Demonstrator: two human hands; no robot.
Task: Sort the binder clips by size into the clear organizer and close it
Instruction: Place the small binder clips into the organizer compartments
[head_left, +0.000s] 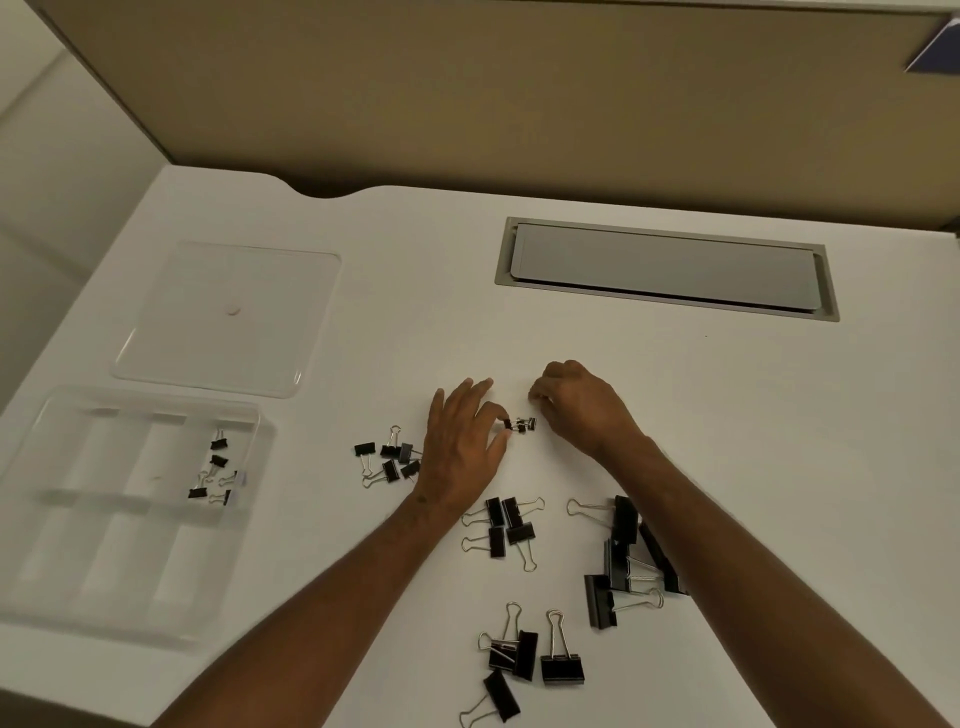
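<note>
— Black enamel bodies and bent silver wire handles: that is every binder clip on this smooth white desk (727, 415). What shape is the clear organizer (124, 519)?

— Rectangular, transparent plastic, split by walls into long compartments. It sits open at the desk's left edge. Its lid (228, 317), a flat clear sheet with rounded corners, lies apart, just behind it.

— Anything inside?

— A few small clips (215, 470), all in one compartment on the far right side.

— And the hands?

— The left hand (465, 447) pinches one end of a cluster of tiny clips (521, 424) between thumb and a fingertip, other fingers stretched forward. The right hand (576, 402) is curled, fingertips down near the cluster's other end; whether it holds anything, I cannot tell.

— The loose ones?

— Grouped by size. Small clips (389, 460) left of the left hand, medium clips (504, 525) between the forearms, larger clips (524, 657) near the front edge, the largest clips (623, 561) partly under the right forearm.

— Any writing?

— None readable. A grey metal cable hatch (665, 267) is set flush into the desk behind.
</note>
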